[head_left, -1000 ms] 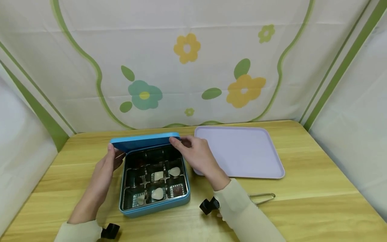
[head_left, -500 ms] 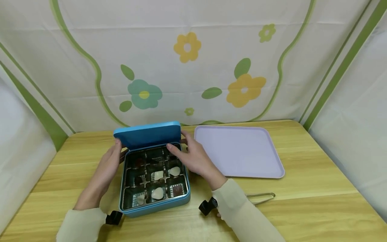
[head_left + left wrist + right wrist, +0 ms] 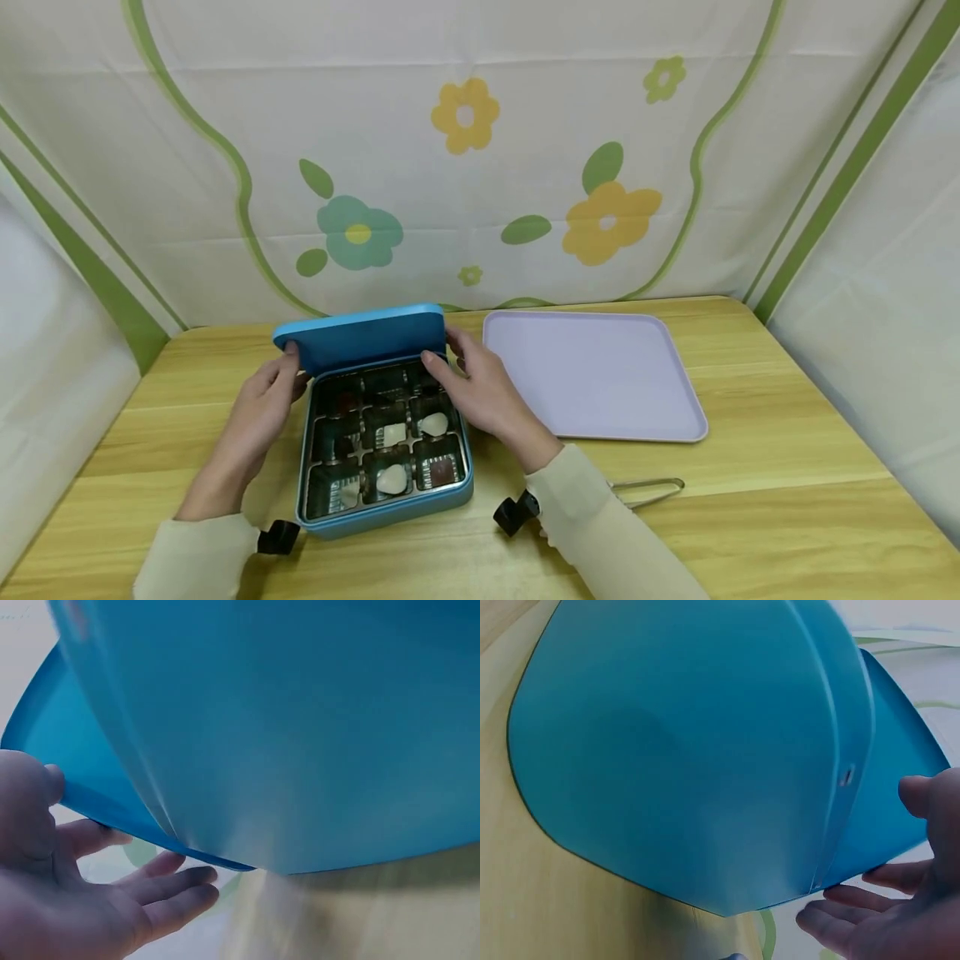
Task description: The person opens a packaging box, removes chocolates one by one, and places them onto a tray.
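Observation:
A blue tin box lies on the table with its hinged lid tilted up at the back. My left hand holds the lid's left edge, thumb in front and fingers behind. At the right edge, my right hand has its thumb by the hinge corner and its fingers behind the lid. Inside the tin, a dark compartment insert bears several chocolates, among them a white heart-shaped one, a white square one and a brown one. Both wrist views mostly show the tin's blue outside.
To the right of the tin lies a lilac tray. Metal tongs stick out from behind the right sleeve, partly hidden. A flowered white cloth hangs behind the wooden table.
The lid has swung further up and back between one second and half a second ago. Since then it has shifted slightly left. The left hand rose with it; the tin has stayed put.

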### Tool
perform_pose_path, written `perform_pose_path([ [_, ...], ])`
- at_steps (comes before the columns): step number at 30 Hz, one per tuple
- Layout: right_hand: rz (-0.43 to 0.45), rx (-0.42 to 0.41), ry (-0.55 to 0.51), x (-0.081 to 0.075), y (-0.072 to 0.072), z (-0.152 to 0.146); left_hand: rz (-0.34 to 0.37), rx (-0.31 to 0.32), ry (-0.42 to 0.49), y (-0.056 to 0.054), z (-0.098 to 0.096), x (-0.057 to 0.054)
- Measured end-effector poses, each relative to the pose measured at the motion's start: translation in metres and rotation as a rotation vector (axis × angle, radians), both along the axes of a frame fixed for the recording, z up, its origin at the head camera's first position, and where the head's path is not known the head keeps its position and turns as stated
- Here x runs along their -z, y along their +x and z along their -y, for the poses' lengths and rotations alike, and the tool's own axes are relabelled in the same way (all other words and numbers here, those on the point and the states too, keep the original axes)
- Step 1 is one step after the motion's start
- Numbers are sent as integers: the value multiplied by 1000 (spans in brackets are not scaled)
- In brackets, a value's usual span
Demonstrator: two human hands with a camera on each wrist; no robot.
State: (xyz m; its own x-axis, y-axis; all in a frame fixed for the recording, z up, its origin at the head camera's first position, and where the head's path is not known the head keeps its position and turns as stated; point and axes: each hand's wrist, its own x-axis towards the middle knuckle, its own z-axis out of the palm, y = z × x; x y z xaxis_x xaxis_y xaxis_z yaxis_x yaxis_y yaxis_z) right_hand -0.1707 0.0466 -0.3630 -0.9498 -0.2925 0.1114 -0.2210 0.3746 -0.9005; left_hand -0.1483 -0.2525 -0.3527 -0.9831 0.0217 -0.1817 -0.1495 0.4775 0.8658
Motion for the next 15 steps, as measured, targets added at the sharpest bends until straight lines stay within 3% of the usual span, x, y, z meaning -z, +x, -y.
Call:
perform_pose_path([
  [7,-9,-4,37,-1,0,-1,47,21,32,-2,3,-2],
  [15,26,27,-8,-1,0,-1,54,-49,-4,-5,7,-3],
])
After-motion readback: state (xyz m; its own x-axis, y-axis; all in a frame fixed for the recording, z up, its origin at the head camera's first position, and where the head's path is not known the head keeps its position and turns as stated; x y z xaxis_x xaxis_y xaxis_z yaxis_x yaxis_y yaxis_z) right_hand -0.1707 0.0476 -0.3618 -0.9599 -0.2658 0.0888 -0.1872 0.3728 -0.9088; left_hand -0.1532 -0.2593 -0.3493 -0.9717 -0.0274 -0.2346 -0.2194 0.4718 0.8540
